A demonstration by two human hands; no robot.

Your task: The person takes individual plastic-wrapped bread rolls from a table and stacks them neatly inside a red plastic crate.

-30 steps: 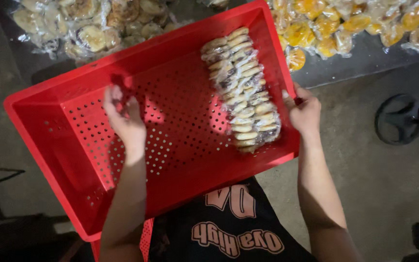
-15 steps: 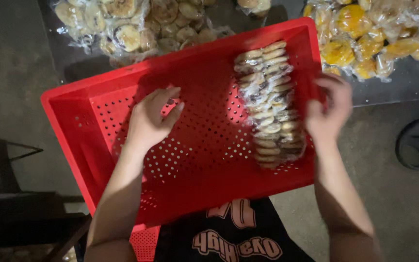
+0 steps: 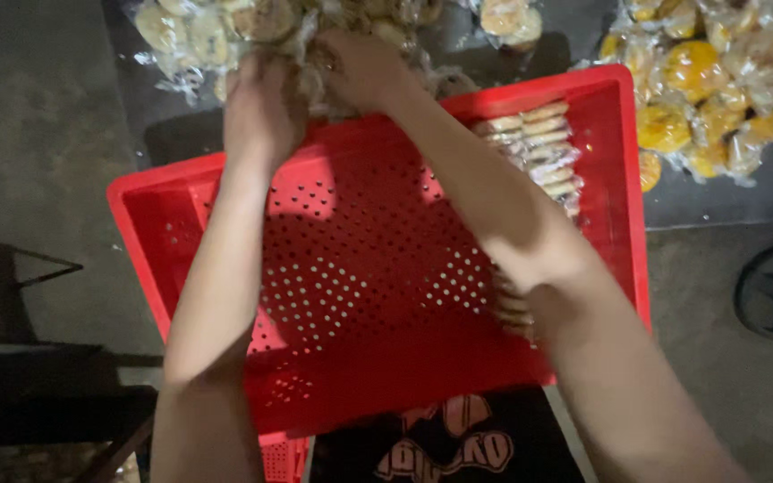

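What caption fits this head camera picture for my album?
Both hands, left hand and right hand, reach into wrapped pastries beyond a red crate.

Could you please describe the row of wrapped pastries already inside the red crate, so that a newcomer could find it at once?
Start at the red crate in the middle. Along its right inner wall lies one neat row of pastries, pale flat rounds stacked on edge in clear wrap. Unlike the loose heaps on the table beyond, it sits inside the crate, partly behind the right forearm.

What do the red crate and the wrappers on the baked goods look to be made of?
Red crate: probably moulded plastic, with an even, glossy red colour and a regularly perforated floor. Wrappers on the pile that both hands reach into: thin, clear, crinkly film, likely plastic, which glints and shows the pale baked goods inside.
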